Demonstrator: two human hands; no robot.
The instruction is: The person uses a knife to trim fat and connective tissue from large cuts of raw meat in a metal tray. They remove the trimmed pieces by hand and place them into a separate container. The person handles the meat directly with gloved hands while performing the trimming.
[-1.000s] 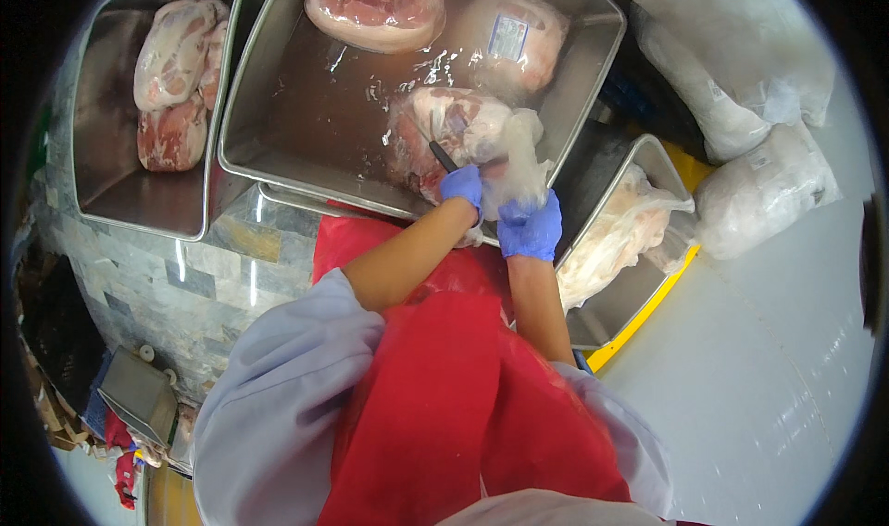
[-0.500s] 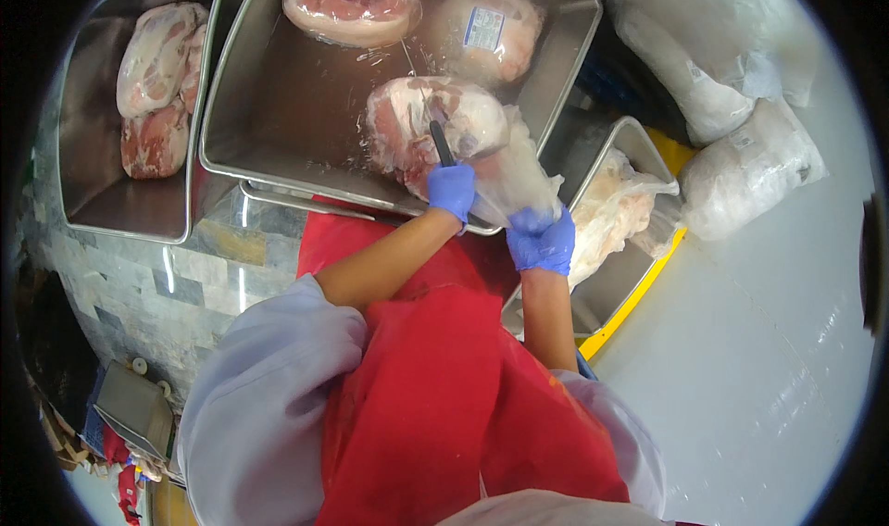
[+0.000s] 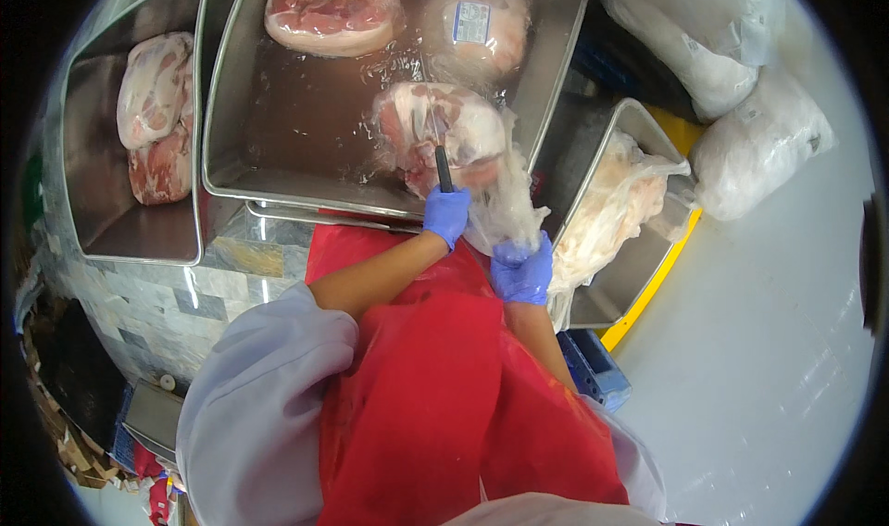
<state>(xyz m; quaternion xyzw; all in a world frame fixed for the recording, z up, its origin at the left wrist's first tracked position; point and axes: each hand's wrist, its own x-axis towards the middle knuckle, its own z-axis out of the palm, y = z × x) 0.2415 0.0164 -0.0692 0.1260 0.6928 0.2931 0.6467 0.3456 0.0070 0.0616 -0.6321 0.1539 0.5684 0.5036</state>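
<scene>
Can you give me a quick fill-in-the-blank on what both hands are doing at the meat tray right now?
1. The left hand grips a dark-handled ____ against the wrapped meat.
2. The right hand pulls on clear ____ wrapping.
3. Both hands wear ____ gloves.
4. The meat sits in a ____ tray holding reddish liquid.

Missing words: knife; plastic; blue; metal

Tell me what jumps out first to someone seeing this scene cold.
Two blue-gloved hands meet at the near edge of a big steel tray: the left hand holds a dark-handled knife on a wrapped cut of pork, while the right hand grips its clear plastic wrap. Below, a bright red apron fills the middle.
</scene>
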